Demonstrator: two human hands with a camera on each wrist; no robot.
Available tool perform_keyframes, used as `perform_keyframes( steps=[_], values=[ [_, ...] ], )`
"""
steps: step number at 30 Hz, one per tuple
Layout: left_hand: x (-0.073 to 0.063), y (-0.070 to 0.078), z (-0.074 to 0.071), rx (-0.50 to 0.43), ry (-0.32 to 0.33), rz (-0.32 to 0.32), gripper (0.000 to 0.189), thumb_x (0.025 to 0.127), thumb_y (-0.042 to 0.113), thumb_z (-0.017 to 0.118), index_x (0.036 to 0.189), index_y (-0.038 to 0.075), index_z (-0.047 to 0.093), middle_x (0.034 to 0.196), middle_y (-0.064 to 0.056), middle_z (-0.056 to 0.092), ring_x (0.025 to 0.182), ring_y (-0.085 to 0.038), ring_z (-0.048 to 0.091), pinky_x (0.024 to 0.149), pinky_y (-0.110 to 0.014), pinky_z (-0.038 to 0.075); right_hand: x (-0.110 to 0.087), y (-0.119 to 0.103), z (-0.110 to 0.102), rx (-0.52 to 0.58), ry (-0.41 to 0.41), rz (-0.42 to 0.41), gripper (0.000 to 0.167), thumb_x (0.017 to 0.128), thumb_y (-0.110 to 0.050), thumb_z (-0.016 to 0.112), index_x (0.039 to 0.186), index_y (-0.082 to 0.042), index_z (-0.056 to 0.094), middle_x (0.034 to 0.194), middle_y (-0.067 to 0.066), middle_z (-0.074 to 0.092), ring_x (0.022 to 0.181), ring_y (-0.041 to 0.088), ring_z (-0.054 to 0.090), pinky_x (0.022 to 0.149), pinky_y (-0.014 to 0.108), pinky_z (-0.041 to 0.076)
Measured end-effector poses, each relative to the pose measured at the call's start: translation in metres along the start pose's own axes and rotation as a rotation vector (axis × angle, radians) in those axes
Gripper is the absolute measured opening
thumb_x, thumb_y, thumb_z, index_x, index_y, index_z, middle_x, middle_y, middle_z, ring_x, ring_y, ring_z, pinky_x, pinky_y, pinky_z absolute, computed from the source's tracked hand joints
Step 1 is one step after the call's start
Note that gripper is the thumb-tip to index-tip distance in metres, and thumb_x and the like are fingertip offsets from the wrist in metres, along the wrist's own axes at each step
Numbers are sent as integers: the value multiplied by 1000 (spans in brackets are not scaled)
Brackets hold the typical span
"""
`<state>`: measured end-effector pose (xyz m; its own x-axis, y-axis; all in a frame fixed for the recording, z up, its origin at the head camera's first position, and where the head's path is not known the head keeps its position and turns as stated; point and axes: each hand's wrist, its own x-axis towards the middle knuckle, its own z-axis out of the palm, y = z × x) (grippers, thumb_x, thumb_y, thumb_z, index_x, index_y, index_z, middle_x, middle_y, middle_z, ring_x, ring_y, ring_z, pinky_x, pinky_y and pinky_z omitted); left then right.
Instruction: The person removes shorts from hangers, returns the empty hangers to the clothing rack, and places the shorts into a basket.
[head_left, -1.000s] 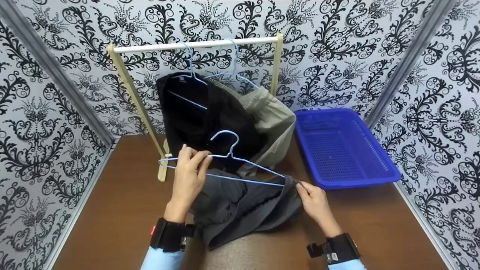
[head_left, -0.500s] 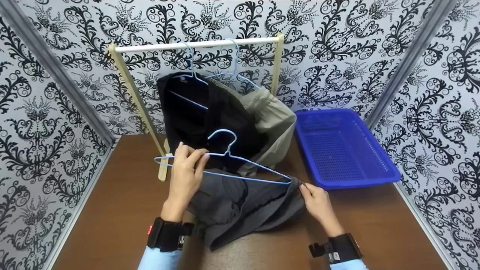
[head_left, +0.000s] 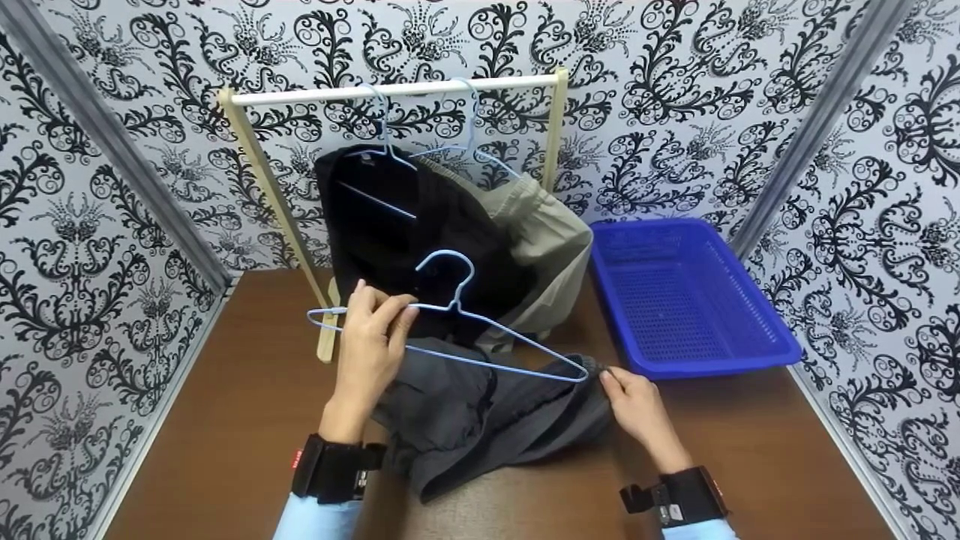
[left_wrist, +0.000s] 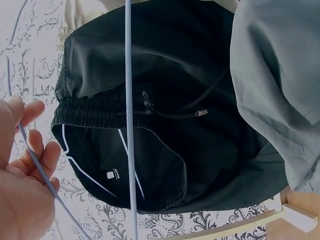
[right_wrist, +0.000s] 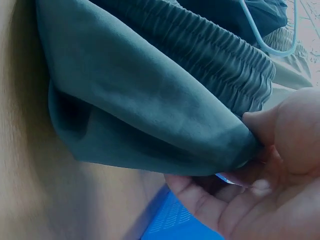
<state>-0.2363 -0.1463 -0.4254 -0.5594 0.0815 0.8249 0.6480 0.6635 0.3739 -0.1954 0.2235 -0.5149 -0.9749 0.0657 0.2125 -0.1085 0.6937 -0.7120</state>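
My left hand point(head_left: 369, 341) pinches one sloping arm of a light blue wire hanger point(head_left: 495, 365), its hook pointing up. In the left wrist view the hanger's bottom bar point(left_wrist: 129, 90) crosses in front of hung black clothing. My right hand point(head_left: 636, 405) pinches the elastic waistband edge of dark grey pants point(head_left: 450, 420), which lie bunched on the table below the hanger. The hanger's right end overlaps the waistband in the head view. In the right wrist view that rounded end point(right_wrist: 280, 51) shows beyond the gathered waistband point(right_wrist: 220, 60), outside it.
Behind the hands stands a wooden rack with a white rail point(head_left: 315, 94). Black pants point(head_left: 465, 225) and beige pants point(head_left: 551, 225) hang from it on blue hangers. A blue plastic basket point(head_left: 765, 315) sits at the right on the brown table point(head_left: 225, 450).
The hanger's right end has come out of the grey waistband and now lies in front of it. Both hands have shifted slightly, the left one leftward, the right one rightward.
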Motion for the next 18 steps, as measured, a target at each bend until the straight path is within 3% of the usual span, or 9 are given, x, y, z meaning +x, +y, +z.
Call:
perform_keyframes(
  steps=[4,6,10,14,18],
  values=[
    [0,2,2,-7,-7,3,6,95,7,73,99,4,76,86,-9,53,87,-29,55,118,-62,32,-1,-5,-4,34,19,-31,19,102,-7,61,112,2,74,113,21,74,109,41,69,96,56,52],
    [0,2,3,-11,-5,7,6,94,6,73,99,4,76,85,-9,54,87,-29,55,117,-64,32,-2,-7,-5,52,47,-57,23,100,-6,63,119,4,73,118,22,73,114,41,68,99,56,51],
    [0,5,5,-15,-6,10,6,95,7,73,99,4,76,86,-9,54,86,-28,55,116,-64,33,-2,-11,-8,68,114,-114,21,99,-5,65,116,2,75,113,18,75,106,34,70,92,48,54],
    [-1,7,9,-19,-10,12,6,94,7,73,99,4,76,86,-9,53,87,-27,55,117,-63,33,-3,-15,-9,112,171,-170,17,100,-6,64,110,0,77,107,13,76,99,26,70,86,26,53],
    [-3,8,13,-26,-8,13,6,94,6,73,99,4,76,86,-8,54,88,-27,55,117,-61,33,-4,-20,-11,225,148,-215,20,103,-5,60,107,-1,78,105,11,77,92,15,70,80,13,50]
  ],
)
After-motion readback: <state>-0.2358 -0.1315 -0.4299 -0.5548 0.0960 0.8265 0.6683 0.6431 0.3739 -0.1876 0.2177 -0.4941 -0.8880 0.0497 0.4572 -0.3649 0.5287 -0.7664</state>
